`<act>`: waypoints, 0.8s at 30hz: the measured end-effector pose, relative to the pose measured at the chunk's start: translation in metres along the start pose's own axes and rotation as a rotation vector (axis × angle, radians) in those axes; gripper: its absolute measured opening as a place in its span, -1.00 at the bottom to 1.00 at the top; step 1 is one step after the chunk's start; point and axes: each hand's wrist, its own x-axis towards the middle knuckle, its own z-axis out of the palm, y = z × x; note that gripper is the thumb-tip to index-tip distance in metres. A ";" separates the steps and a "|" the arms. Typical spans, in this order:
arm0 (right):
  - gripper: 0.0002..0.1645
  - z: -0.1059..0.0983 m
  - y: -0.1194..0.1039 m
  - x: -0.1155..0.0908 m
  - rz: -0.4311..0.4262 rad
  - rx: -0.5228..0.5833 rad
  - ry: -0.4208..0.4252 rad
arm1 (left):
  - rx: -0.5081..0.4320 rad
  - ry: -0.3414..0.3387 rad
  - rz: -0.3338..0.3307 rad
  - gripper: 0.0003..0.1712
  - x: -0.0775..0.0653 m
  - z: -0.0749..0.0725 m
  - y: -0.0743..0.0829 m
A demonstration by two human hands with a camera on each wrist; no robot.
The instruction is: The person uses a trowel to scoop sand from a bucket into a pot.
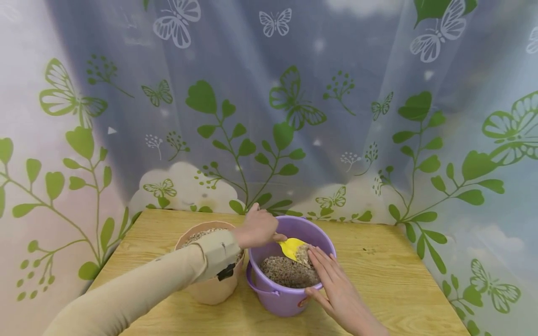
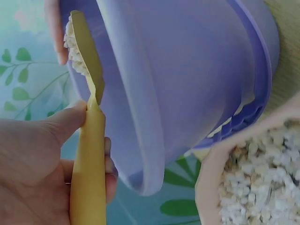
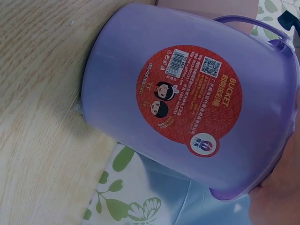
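Note:
My left hand (image 1: pixel 257 227) grips the yellow handle of a small scoop (image 2: pixel 89 164), thumb near the neck. Pale granules (image 2: pixel 76 54) lie on its blade, which is over the mouth of a purple bucket (image 1: pixel 280 298). Inside the bucket is a bed of grey-brown gravel (image 1: pixel 286 273). My right hand (image 1: pixel 340 289) is at the bucket's near right rim, fingers straight and reaching over it beside the loaded blade, thumb low on the outer side. In the right wrist view only part of this hand shows, along the rim.
A peach pot (image 1: pixel 210 295) with pale gravel stands left of the bucket, under my left forearm. The bucket's handle (image 1: pixel 261 290) hangs down on its left side. Both stand on a wooden table (image 1: pixel 395 275). A printed curtain (image 1: pixel 353 140) rises behind the table.

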 end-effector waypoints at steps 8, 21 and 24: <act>-0.11 0.000 0.001 -0.001 0.013 0.001 -0.011 | -0.010 0.050 -0.049 -0.46 -0.015 0.001 -0.011; -0.11 0.001 0.000 -0.001 0.019 -0.003 0.003 | -0.144 0.094 -0.060 -0.38 -0.040 0.003 -0.024; -0.12 0.002 -0.001 -0.001 0.007 -0.002 0.030 | -0.133 0.101 -0.073 -0.37 -0.043 0.003 -0.026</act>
